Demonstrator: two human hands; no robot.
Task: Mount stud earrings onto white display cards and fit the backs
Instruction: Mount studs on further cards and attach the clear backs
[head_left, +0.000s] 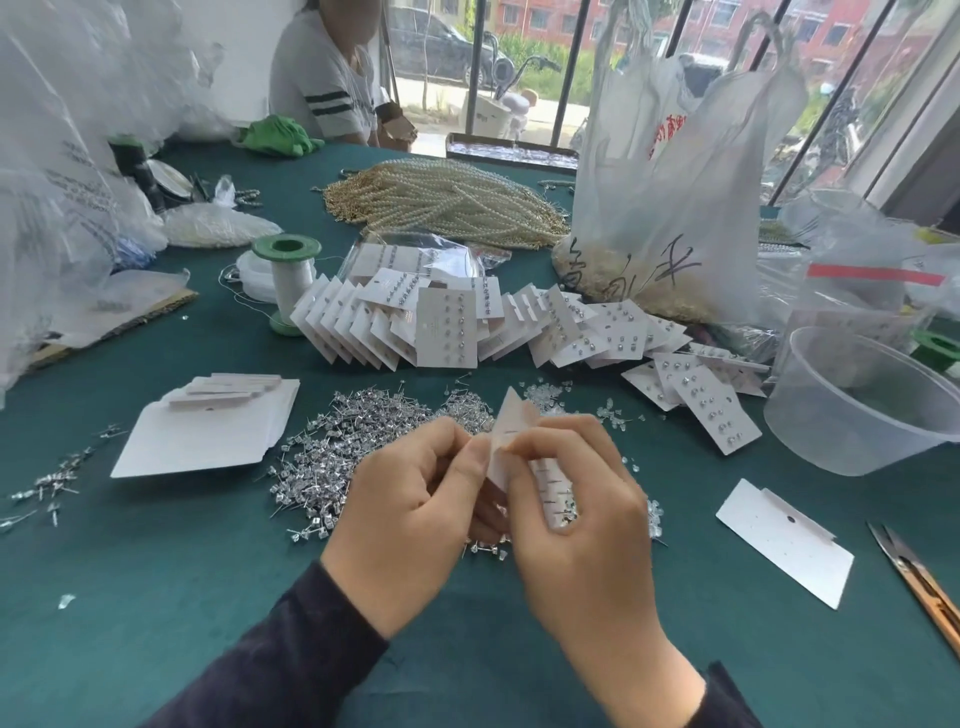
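Note:
A white display card (511, 423) stands edge-on between my hands above the green table. My left hand (410, 499) pinches its left side with thumb and curled fingers. My right hand (576, 499) grips the card from the right, thumb on its face; several stud posts stick out of the card's back under my fingers. A heap of loose silver stud earrings (358, 441) lies beneath and left of my hands. Small clear earring backs (550, 392) lie scattered just behind the card.
Blank white cards (208, 431) are stacked at the left, one more card (784, 543) at the right beside scissors (919, 582). Finished cards (447, 325) fan across the middle. A clear tub (857, 405), plastic bags, a thread spool (285, 280), pearl strands and a seated person lie beyond.

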